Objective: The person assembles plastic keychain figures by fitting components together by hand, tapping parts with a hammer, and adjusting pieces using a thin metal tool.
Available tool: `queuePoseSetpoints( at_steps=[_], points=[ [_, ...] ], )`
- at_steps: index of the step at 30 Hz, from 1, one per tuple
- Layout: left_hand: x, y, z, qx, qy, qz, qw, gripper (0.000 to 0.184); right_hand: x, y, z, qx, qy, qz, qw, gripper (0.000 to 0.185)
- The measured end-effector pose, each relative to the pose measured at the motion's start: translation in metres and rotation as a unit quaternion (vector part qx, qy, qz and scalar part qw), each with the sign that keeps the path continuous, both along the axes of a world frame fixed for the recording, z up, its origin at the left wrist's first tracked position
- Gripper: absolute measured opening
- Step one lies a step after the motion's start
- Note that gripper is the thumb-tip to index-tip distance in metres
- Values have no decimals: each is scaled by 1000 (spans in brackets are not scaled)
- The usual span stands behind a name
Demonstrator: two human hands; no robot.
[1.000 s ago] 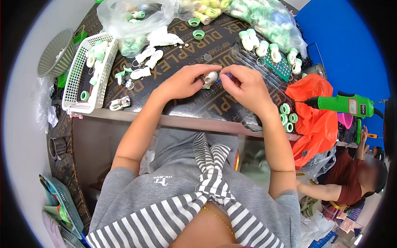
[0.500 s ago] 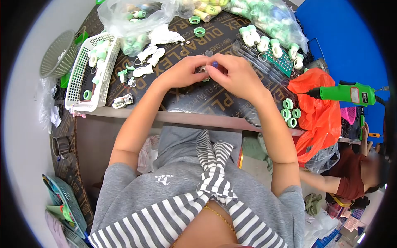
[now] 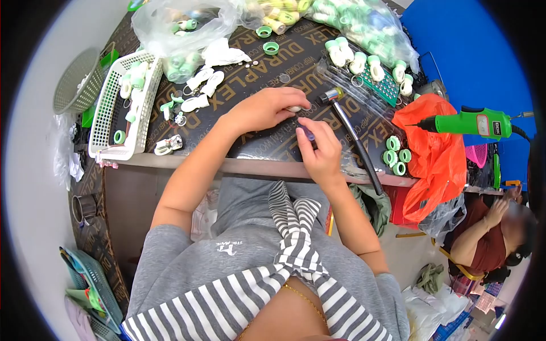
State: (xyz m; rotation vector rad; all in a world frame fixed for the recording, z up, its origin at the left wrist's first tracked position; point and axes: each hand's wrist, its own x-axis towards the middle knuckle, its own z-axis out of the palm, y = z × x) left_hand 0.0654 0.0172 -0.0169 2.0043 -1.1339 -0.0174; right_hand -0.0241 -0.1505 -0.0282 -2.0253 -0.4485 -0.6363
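My left hand [image 3: 272, 109] is over the middle of the table, its fingers closed on a small white piece [image 3: 294, 108], most of which they cover. Closer to the table's front edge, my right hand [image 3: 322, 150] pinches a small tool with a blue-purple handle [image 3: 307, 133]. The tool's tip points toward the left hand, though its kind is unclear. A hammer [image 3: 355, 142] with a black handle lies just right of both hands, its handle reaching past the front edge. A clear round disc [image 3: 284, 78] sits beyond the left hand.
At left stands a white basket [image 3: 96, 128] of green-and-white pieces. Plastic bags [image 3: 369, 34] of similar pieces line the back. Green rings [image 3: 392, 143] and an orange bag [image 3: 435, 153] are at right, below a green power screwdriver [image 3: 475, 123]. Another person [image 3: 486, 238] sits far right.
My right hand has drawn back toward me and away from the left hand, with the blue-purple tool in it. The hammer, hidden before, now shows. My left hand has come slightly nearer.
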Motion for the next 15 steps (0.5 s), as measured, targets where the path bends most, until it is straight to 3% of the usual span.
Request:
queuePoseSetpoints(
  at_steps=[4,8,10,12,13,15],
  points=[
    [4,7,1,-35,52,-17,998,33,10,7,14,-16,47,26,998,16],
    [4,1,-4,-80,-18,3,997,30,42,9,37,-110,45,26,993,17],
    [5,-2,-7,-179,70,44,980,25,55,7,48,-135,73,28,988,22],
    [16,3,-14,-177,75,28,981,20,61,2,59,-105,109,101,983,30],
    [18,5,-16,-165,72,25,983,19,56,-3,73,-53,229,118,965,38],
    [17,7,-11,-162,130,31,978,20,63,-32,62,-129,206,54,968,43]
  ],
)
